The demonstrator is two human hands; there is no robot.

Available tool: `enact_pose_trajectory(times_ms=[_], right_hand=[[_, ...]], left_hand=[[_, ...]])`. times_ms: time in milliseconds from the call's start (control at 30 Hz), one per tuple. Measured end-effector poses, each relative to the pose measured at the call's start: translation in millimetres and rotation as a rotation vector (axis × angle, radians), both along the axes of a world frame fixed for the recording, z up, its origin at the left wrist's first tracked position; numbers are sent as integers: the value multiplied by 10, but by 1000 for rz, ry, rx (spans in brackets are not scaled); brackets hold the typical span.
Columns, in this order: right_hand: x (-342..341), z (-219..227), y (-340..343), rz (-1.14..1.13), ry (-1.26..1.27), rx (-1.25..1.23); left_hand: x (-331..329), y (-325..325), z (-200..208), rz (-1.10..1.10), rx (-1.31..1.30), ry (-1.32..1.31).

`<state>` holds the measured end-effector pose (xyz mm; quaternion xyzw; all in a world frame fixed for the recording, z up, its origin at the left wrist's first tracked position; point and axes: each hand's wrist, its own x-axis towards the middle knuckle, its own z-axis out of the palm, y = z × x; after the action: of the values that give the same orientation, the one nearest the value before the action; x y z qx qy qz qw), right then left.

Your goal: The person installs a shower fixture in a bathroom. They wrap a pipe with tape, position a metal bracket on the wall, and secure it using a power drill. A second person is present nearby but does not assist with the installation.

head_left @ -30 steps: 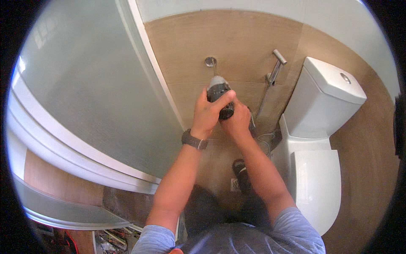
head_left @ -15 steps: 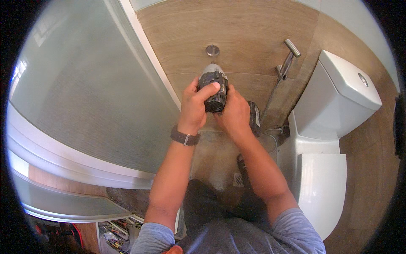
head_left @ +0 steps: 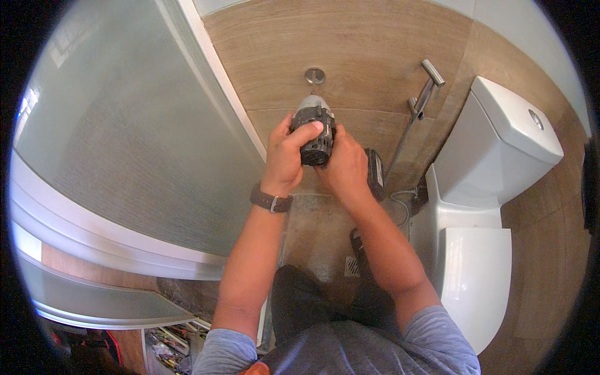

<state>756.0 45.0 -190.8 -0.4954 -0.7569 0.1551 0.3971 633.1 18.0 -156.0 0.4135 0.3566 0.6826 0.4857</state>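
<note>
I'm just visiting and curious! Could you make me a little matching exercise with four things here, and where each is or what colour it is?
Things
1. Drill
2. Watch
3. Toilet
4. Sprayer

Places and colours
A. Silver, against the brown wall
B. Held by the left hand and right hand
C. White, right of the person's arms
D. Dark, strapped around the left wrist

Right pairs: 1-B, 2-D, 3-C, 4-A
</note>
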Motion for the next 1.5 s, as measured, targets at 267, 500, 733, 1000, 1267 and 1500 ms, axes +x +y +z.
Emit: enact_pose_trajectory(times_ms=[267, 500, 733, 1000, 1267, 1500], right_hand=[[-235, 158, -95, 0, -63, -100], [-180, 199, -108, 6, 35, -87], [-203, 210, -91, -26, 21, -96], [-206, 150, -65, -11, 80, -104], [-232, 144, -115, -7, 84, -92], [-258, 39, -110, -10, 134, -100]], left_hand=[[14, -249, 1, 350, 144, -30], [186, -138, 134, 634, 100, 554], [147, -76, 82, 635, 87, 474], [159, -66, 67, 709, 164, 600], [110, -79, 32, 703, 197, 604], [133, -137, 44, 705, 189, 624]])
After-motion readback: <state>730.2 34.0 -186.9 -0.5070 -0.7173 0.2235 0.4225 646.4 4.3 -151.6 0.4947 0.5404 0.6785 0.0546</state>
